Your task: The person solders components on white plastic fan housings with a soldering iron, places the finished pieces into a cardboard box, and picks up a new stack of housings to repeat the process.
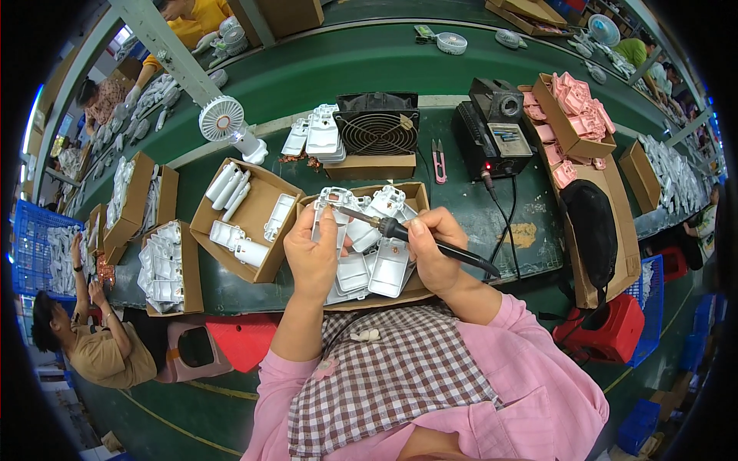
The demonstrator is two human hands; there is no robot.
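Head: one soldering iron (394, 230)

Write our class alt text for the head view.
A person's left hand holds a white plastic casing; the right hand holds a soldering iron, its tip at the casing, over a cardboard box of more casings. Beyond stand a black fan and soldering station.

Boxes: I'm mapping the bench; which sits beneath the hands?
The centre box of white parts, nearest the apron; others stand left, right or farther back.
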